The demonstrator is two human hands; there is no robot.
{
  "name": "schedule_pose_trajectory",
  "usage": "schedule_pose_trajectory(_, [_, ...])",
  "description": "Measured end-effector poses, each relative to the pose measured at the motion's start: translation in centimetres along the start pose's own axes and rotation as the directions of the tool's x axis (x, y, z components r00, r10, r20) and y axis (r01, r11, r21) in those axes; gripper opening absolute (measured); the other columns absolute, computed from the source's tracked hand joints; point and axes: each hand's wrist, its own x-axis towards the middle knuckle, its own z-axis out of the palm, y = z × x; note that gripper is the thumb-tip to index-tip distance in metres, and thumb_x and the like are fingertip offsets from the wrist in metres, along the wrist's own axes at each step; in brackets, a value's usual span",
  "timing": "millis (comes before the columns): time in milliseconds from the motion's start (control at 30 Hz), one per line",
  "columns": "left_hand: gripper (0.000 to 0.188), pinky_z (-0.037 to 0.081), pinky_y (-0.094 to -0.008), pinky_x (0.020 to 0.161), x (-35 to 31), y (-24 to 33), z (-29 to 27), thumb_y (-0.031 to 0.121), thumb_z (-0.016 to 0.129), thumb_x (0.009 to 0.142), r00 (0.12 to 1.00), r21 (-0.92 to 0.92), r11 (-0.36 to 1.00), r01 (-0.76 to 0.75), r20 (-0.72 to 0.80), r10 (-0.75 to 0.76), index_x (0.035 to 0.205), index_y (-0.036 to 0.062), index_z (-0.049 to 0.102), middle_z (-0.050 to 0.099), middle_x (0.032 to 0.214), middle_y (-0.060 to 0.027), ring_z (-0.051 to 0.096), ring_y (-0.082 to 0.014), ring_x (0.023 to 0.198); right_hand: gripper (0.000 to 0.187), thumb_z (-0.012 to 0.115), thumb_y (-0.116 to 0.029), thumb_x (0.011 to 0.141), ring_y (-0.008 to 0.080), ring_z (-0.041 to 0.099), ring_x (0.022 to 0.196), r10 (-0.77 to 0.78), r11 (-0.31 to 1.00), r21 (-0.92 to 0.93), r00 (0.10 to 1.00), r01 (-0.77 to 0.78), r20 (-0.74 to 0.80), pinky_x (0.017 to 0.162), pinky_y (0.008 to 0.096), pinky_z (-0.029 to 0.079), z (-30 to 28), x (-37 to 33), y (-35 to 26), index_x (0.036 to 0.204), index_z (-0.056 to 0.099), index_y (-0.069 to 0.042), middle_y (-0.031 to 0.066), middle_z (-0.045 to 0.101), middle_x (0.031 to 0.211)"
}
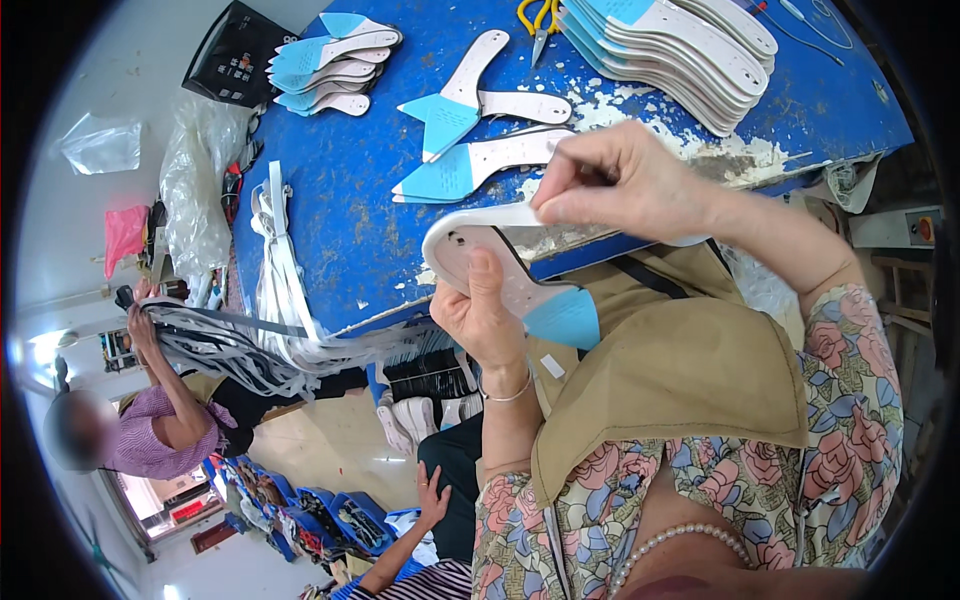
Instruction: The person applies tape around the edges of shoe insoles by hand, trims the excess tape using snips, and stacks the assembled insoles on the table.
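Note:
My left hand (478,318) grips a shoe insole (520,283) with a white heel and a light blue toe part, its thumb pressed on the white face. A white strip (480,216) bends around the heel edge. My right hand (625,185) pinches the strip's other end with fingers closed, pulled out to the right of the heel. Beyond my hands, a few similar insoles (500,153) lie crossed on the blue table (350,215). What the strip does behind the insole is hidden.
Stacked insoles (680,55) stand at the back right, beside yellow-handled snips (538,25). More insoles (335,60) lie back left near a black bag (240,52). White strips (275,250) hang off the table's left edge. A co-worker (170,415) handles a bundle of strips; another person's hand (432,495) shows below.

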Motion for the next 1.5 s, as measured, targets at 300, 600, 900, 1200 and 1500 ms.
schedule_pose_trajectory(300, [0.038, 0.046, -0.0235, 0.065, -0.2, -4.2, 0.2, 0.029, 0.061, 0.086, 0.989, -0.140, 0.988, 0.064, -0.123, -0.081, 0.102, -0.0056, 0.057, 0.060, 0.089, -0.0083, 0.056, -0.0116, 0.073, 0.011, 0.065, -0.010, 0.082, 0.0009, 0.046, 0.059, 0.085, 0.979, 0.198, 0.982, -0.051, -0.168, 0.051, 0.0172, 0.038, 5.6, -0.5, 6.9, 0.081, 0.062, 0.000, -0.0023, 0.058, 0.069])
schedule_pose_trajectory(600, [0.013, 0.046, -0.0239, 0.065, -0.1, -6.3, -3.3, 0.006, 0.064, 0.080, 0.984, -0.077, 0.982, 0.175, -0.016, -0.177, 0.090, -0.0014, 0.059, 0.065, 0.088, -0.0097, 0.059, -0.0105, 0.072, 0.011, 0.066, -0.010, 0.081, 0.0010, 0.045, 0.061, 0.139, 0.988, 0.090, 0.971, -0.123, -0.195, 0.050, 0.0172, 0.036, 8.6, -1.7, 11.5, 0.079, 0.061, -0.001, -0.0019, 0.058, 0.071])
schedule_pose_trajectory(900, [0.019, 0.050, -0.0290, 0.056, -0.1, -6.3, -4.1, 0.017, 0.063, 0.083, 0.959, -0.107, 0.955, 0.277, -0.027, -0.282, 0.081, -0.0002, 0.057, 0.057, 0.063, -0.0085, 0.058, -0.0172, 0.056, 0.014, 0.069, 0.000, 0.072, 0.0077, 0.053, 0.061, -0.170, 0.922, -0.374, 0.975, 0.105, -0.145, 0.048, 0.0232, 0.040, 9.4, -3.4, 14.1, 0.082, 0.061, -0.003, 0.0037, 0.059, 0.077])
schedule_pose_trajectory(1200, [0.019, 0.043, -0.0251, 0.045, 0.1, -6.9, -3.9, 0.019, 0.061, 0.085, 0.969, -0.044, 0.968, 0.246, -0.012, -0.246, 0.081, 0.0007, 0.057, 0.057, 0.061, -0.0085, 0.055, -0.0155, 0.049, 0.024, 0.075, -0.007, 0.063, 0.0140, 0.054, 0.051, -0.421, 0.693, -0.617, 0.904, 0.373, 0.073, 0.044, 0.0279, 0.041, 7.4, -3.5, 16.1, 0.082, 0.061, -0.006, 0.0025, 0.058, 0.068])
schedule_pose_trajectory(1500, [0.026, 0.048, -0.0266, 0.057, 1.8, -6.7, -5.1, 0.020, 0.062, 0.084, 0.896, -0.117, 0.888, 0.444, 0.033, -0.443, 0.096, -0.0034, 0.057, 0.062, 0.076, -0.0115, 0.059, -0.0159, 0.058, 0.021, 0.069, -0.005, 0.068, 0.0213, 0.061, 0.062, -0.096, 0.912, -0.395, 0.993, 0.114, 0.065, 0.053, 0.0298, 0.047, 7.8, -2.8, 16.2, 0.085, 0.056, -0.005, 0.0077, 0.059, 0.070])
